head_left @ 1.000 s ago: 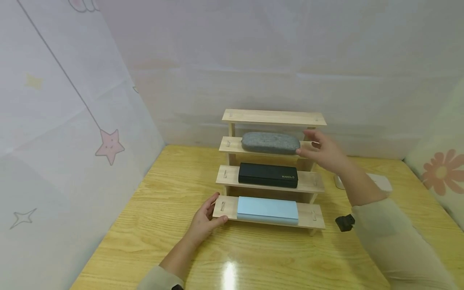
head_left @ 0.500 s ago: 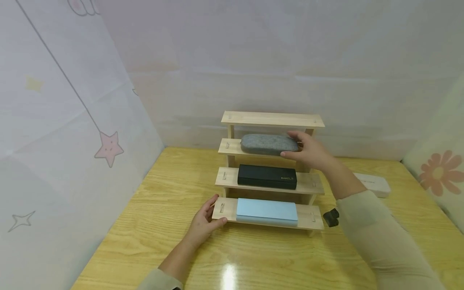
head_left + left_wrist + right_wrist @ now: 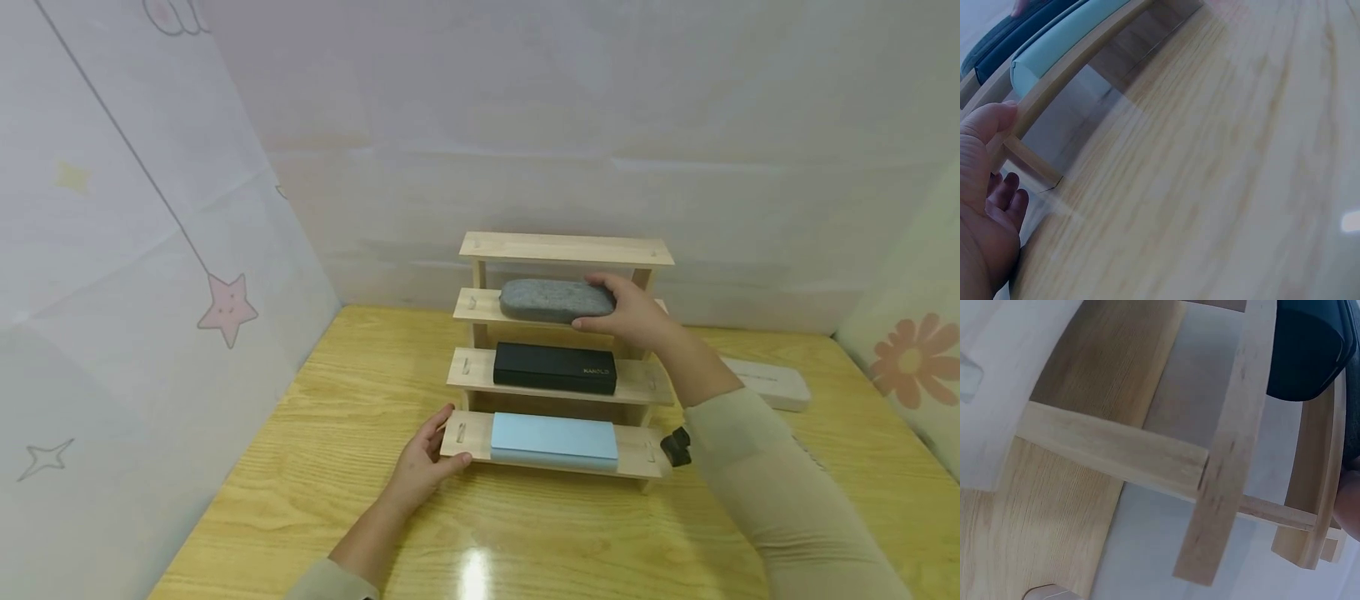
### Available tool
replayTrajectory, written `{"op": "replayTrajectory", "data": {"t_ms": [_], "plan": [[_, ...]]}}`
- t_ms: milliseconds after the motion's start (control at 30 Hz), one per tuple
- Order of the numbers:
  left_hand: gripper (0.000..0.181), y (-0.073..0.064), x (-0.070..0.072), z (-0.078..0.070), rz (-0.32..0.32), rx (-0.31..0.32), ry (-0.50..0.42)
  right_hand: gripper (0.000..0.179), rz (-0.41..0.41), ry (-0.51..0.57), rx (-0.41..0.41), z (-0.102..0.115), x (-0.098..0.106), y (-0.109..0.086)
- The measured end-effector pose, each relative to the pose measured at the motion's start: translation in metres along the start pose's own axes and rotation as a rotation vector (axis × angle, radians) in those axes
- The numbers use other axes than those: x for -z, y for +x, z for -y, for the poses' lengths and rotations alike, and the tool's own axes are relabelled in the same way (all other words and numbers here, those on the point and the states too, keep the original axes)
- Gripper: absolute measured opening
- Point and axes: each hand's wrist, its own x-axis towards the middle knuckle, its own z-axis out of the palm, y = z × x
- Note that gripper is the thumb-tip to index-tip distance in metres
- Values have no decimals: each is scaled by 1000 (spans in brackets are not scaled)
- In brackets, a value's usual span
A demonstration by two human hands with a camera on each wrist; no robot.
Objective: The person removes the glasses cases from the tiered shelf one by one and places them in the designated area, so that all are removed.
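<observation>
A stepped wooden rack (image 3: 566,247) stands on the table in the head view. On its second shelf from the top lies a grey glasses case (image 3: 551,298). My right hand (image 3: 633,315) grips that case's right end, thumb in front and fingers over the top and back. One step lower is a black glasses case (image 3: 553,367) with gold lettering. The bottom shelf carries a light blue glasses case (image 3: 553,437). My left hand (image 3: 420,460) holds this shelf's left end, with the thumb (image 3: 991,119) on its front edge in the left wrist view.
Right of the rack, a white case (image 3: 772,385) lies on the wooden table (image 3: 337,517), partly hidden by the right forearm. A patterned cloth (image 3: 570,100) hangs behind the table and down both sides. The rack's top shelf bears nothing.
My right hand has moved left from beside the grey glasses case and closed around its right end. The left hand keeps its place on the bottom shelf.
</observation>
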Motion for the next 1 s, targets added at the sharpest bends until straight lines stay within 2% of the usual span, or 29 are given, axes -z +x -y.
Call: {"op": "replayTrajectory", "data": {"t_ms": [233,367,500,1000], "plan": [[86,-1,0,0,-3,-4,26,86,0,-20,-2,-2,-1,4],[87,-2,-1,-1,-13,20,19,85,-2,-25,-12,-4,-1,6],[87,-1,-1,-1,-14,15,7,85,-9,-11,-16,-4,-1,6],[86,0,0,1,-14,13,14,87,-24,47,-49,-9,4,-5]]}}
